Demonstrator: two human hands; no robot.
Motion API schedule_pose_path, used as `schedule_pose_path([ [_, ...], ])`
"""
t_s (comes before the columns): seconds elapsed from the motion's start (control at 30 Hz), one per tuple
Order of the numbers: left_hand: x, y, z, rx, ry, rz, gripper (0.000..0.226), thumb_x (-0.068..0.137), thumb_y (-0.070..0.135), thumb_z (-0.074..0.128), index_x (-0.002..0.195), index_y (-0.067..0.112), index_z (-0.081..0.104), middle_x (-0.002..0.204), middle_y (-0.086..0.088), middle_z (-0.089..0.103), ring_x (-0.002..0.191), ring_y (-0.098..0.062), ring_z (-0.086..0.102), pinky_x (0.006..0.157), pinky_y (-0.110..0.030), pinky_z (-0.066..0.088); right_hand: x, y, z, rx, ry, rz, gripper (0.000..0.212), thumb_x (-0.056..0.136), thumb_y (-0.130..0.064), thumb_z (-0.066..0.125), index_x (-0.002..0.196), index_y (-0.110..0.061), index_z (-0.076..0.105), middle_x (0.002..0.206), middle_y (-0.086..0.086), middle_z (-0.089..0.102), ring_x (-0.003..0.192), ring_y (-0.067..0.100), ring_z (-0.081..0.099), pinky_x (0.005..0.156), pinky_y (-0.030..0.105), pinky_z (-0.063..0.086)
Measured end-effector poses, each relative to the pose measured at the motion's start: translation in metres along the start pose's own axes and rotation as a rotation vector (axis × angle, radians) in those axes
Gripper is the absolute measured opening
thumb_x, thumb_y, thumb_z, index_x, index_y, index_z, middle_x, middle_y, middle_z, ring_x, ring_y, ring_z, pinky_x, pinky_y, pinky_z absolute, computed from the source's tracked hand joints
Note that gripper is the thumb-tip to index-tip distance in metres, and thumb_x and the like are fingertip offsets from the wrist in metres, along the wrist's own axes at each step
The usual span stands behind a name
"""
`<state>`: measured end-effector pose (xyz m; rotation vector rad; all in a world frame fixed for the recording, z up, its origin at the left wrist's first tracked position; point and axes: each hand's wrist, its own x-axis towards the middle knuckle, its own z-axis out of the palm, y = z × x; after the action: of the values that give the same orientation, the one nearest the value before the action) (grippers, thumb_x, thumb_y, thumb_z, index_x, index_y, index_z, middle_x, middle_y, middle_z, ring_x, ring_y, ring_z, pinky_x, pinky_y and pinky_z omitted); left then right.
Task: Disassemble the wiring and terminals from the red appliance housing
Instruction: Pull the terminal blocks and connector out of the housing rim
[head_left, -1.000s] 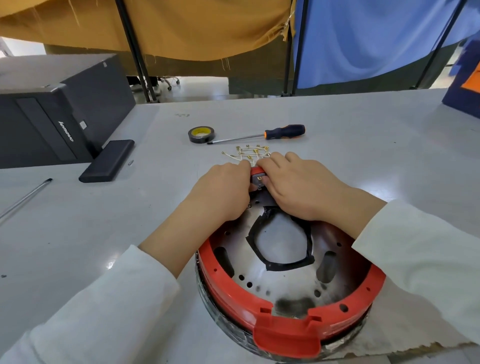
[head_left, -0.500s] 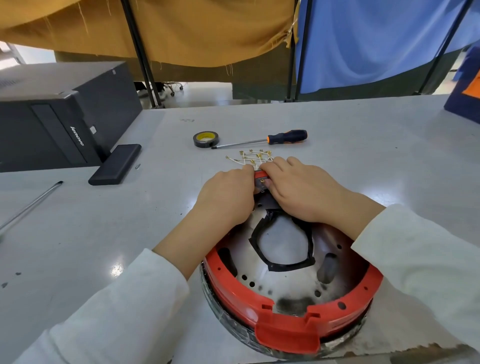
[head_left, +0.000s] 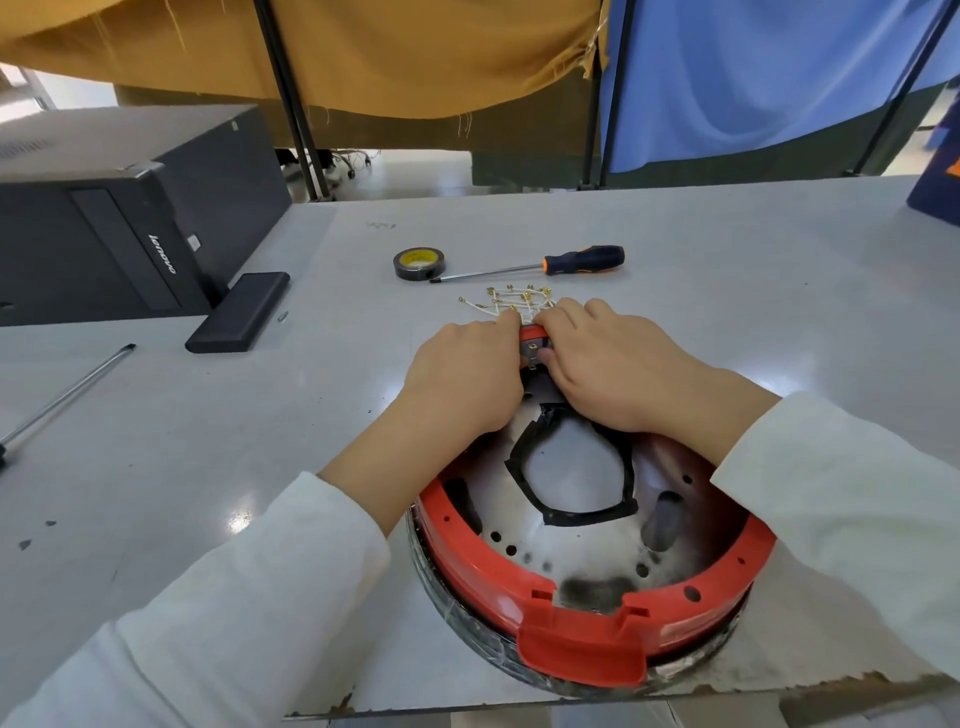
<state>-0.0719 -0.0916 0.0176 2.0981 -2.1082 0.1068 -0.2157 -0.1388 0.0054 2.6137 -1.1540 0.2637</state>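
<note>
Head view, from near to far: round red housing (head_left: 582, 636) lying on grey table (head_left: 208, 441) at its near edge, open side up, shiny metal plate (head_left: 571, 540) inside with black gasket-like ring (head_left: 571, 514) on it. At far rim of housing, both hands close together on small red and grey terminal block (head_left: 534, 344). Left hand (head_left: 467, 379) curled, fingers gripping block from left side; right hand (head_left: 618, 369) also curled, fingers over top and thumb pressed on near face of block. White sleeves (head_left: 234, 623) on both arms. Just behind hands, loose pile of white wires with brass terminals (head_left: 511, 301) on table. Farther, screwdriver (head_left: 535, 266) with black and orange handle, tip beside roll of black tape (head_left: 419, 262). At left, flat black box (head_left: 239, 312) and black computer case (head_left: 114, 228).
</note>
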Motion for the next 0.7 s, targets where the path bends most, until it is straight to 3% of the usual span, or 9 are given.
schedule_pose_path([
  [0.33,-0.001,0.008,-0.001,0.031,0.022,-0.072,0.016,0.088,0.015,0.044,0.102,0.02,0.04,0.104,-0.009,0.061,0.076,-0.026,0.036,0.061,-0.033,0.027,-0.001,-0.004,0.001,-0.057,0.0,0.015,0.034,0.099,-0.032,0.031,0.122,-0.009,0.043,0.117,0.01,0.049,0.093,0.031,0.048,0.06,0.036,0.033],
  [0.53,-0.003,0.007,-0.002,0.012,0.025,-0.061,0.016,0.087,0.015,0.043,0.102,0.019,0.04,0.105,-0.009,0.062,0.076,-0.026,0.039,0.062,-0.032,0.029,-0.001,-0.004,-0.002,-0.006,0.008,0.017,0.035,0.1,-0.032,0.031,0.127,-0.012,0.041,0.122,0.007,0.048,0.101,0.028,0.048,0.067,0.037,0.036],
  [0.7,0.004,-0.003,0.001,-0.09,-0.051,-0.029,0.029,0.092,0.022,0.045,0.121,0.019,0.045,0.112,-0.008,0.061,0.094,-0.031,0.056,0.068,-0.032,0.032,-0.002,-0.001,-0.006,0.098,-0.009,0.0,0.036,0.098,-0.033,0.035,0.129,-0.015,0.042,0.123,0.004,0.048,0.107,0.023,0.046,0.077,0.038,0.043],
])
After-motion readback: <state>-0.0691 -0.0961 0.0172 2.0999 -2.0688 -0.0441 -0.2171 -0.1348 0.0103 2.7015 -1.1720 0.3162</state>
